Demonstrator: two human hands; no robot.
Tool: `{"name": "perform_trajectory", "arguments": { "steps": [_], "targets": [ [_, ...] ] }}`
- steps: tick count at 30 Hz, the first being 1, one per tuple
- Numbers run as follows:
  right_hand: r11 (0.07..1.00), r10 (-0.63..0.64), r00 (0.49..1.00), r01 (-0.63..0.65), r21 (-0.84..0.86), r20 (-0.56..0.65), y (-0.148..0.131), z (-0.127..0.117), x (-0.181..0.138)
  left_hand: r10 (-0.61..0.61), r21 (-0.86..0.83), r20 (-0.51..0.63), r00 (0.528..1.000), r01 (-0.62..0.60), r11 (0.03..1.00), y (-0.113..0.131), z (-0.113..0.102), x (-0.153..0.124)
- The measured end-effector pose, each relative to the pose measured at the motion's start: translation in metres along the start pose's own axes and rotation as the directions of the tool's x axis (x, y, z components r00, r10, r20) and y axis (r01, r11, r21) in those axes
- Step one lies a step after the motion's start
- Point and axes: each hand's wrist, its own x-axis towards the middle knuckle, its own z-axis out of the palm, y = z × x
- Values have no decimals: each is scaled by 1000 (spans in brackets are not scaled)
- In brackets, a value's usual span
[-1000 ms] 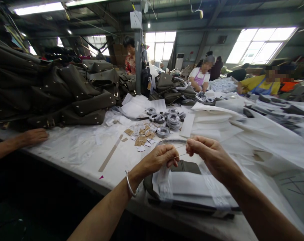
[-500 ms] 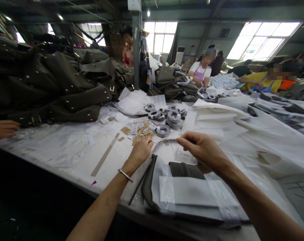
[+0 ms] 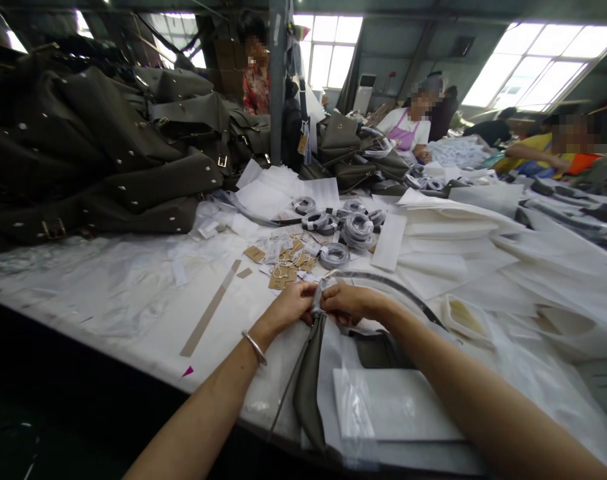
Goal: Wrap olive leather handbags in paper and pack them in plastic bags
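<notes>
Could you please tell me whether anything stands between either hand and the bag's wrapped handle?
Nothing visible does: the left hand and right hand are at the handle's wrapped left end, one on each side.

Behind a grey pillar (image 3: 276, 87), a greenish wall (image 3: 396, 60), rather dim. Just right of the pillar, a bright paned window (image 3: 333, 57); farther right, a larger, slanted window (image 3: 543, 67). Left of the pillar, one more bright window (image 3: 183, 30); before the pillar, a white worktable (image 3: 226, 327).
</notes>
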Motion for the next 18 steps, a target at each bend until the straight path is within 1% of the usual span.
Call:
{"name": "perform_trajectory", "arguments": {
  "steps": [3, 6, 8, 9, 10, 11, 12, 13, 15, 16, 18],
  "targets": [
    [992, -14, 999, 7, 127, 52, 9, -3, 4, 20, 45, -1, 1000, -20, 999, -1, 1, -1],
    [961, -41, 996, 17, 276, 81, 17, -5, 4, 58, 135, -63, 996, -49, 990, -2, 2, -2],
    [951, -49, 996, 22, 307, 80, 19, -5, 3, 102, 217, -128, 987, -73, 973, -2, 2, -2],
    [959, -57, 997, 40, 279, 53, 19, -5, 3, 126, 257, -158, 979, -83, 963, -2, 1, -2],
    [973, -79, 997, 77, 220, 2, 18, -5, 1, 148, 292, -183, 972, -91, 952, -2, 0, -2],
    [985, -114, 991, 121, 121, -65, 17, -5, 0, 168, 318, -202, 965, -97, 943, -2, -1, -2],
    [988, -157, 978, 156, -15, -137, 15, -5, -3, 183, 336, -215, 959, -103, 936, -1, -3, -2],
    [971, -200, 959, 167, -173, -201, 13, -6, -6, 193, 343, -217, 957, -110, 933, -1, -6, -2],
    [884, -245, 930, 99, -457, -272, 9, -7, -12, 200, 332, -193, 961, -128, 934, 0, -11, -1],
    [833, -240, 927, 43, -551, -290, 8, -7, -15, 198, 314, -172, 965, -136, 939, 0, -13, -1],
    [756, -219, 923, -44, -653, -315, 6, -8, -22, 185, 263, -123, 975, -148, 954, -2, -17, -1]
  ]
}}
